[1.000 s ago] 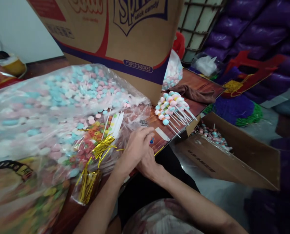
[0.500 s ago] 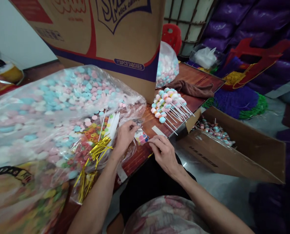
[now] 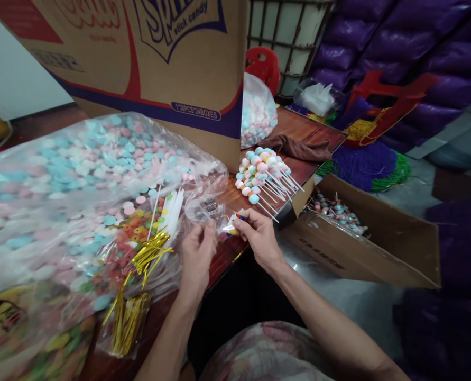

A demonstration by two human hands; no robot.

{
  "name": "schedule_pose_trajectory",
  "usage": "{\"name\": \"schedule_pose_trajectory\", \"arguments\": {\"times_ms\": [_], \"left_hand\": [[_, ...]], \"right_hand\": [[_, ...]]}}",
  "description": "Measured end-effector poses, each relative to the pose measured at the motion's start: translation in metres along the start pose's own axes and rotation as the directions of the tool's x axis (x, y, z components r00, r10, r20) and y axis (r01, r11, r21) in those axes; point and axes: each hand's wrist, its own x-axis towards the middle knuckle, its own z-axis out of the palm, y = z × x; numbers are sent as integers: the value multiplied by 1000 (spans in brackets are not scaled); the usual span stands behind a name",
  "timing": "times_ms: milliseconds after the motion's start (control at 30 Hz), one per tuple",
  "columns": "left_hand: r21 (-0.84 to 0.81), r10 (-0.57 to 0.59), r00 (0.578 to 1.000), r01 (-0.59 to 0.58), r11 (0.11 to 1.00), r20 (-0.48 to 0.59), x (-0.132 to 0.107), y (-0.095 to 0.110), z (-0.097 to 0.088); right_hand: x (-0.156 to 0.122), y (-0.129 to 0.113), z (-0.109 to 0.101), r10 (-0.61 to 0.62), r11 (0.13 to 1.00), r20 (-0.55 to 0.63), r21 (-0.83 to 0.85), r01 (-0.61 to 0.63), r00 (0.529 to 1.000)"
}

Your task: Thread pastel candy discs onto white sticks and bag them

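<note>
My left hand (image 3: 199, 248) and my right hand (image 3: 259, 235) both pinch a small clear printed wrapper (image 3: 232, 223) between them, just above the front edge of the wooden table (image 3: 298, 166). Left of my hands lie white sticks (image 3: 172, 207), gold twist ties (image 3: 150, 253) and colourful ring candies (image 3: 138, 227) inside an open plastic bag. A pile of candy skewers (image 3: 261, 172) on white sticks rests on the table just beyond my right hand.
A big bag of pastel candies (image 3: 72, 180) fills the left of the table. A large printed carton (image 3: 148, 69) stands behind it, with a smaller candy bag (image 3: 257, 114) and brown cloth (image 3: 298, 147) beside it. An open box (image 3: 362, 238) with wrapped skewers sits on the floor at right.
My hands were pressed together on the table; they have lifted apart, taken up the small wrapper, and now hold it between them. The view has drifted slightly.
</note>
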Motion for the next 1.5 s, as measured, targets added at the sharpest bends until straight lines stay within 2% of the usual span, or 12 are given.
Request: {"name": "schedule_pose_trajectory", "arguments": {"times_ms": [33,100,167,300,433,567,700,967,1100,1200,1300,1500], "left_hand": [[-56,-133,986,139,989,96,-6,-1,1],[-191,-313,918,361,913,243,-15,-3,7],[-359,-338,908,410,839,246,-16,-4,14],[-501,-250,967,236,833,41,-8,-4,24],[-405,-128,989,85,910,-80,-7,-9,28],[-301,-10,981,-49,952,-191,-11,-16,29],[-263,4,984,-51,963,-177,-10,-18,25],[-333,-8,980,-59,941,-197,-9,-12,22],[-312,-21,997,-4,950,-78,-13,-15,18],[-293,-48,999,39,955,-23,-15,-17,15],[-298,-38,996,13,955,-81,-15,-19,15],[-237,50,985,-90,967,-167,-12,-26,20]], "right_hand": [[0,-3,-2,-8,1000,12,-6,8,1000],[1,-8,-6,-19,999,43,-36,21,999],[0,-14,-8,-31,996,66,-84,36,997],[-4,-17,-10,-65,983,109,-165,83,992],[-8,-6,-10,-67,979,63,-187,78,996],[-8,7,-4,-47,992,-5,-118,46,999],[-6,9,-2,-50,994,-1,-99,49,999],[-11,-2,-6,19,1000,141,-24,-16,990],[-9,3,-6,47,998,79,-33,-44,996],[-7,5,-7,39,996,93,-79,-31,995],[-9,4,-3,2,990,134,-140,17,991],[-16,4,10,16,992,88,-126,-5,996]]}}
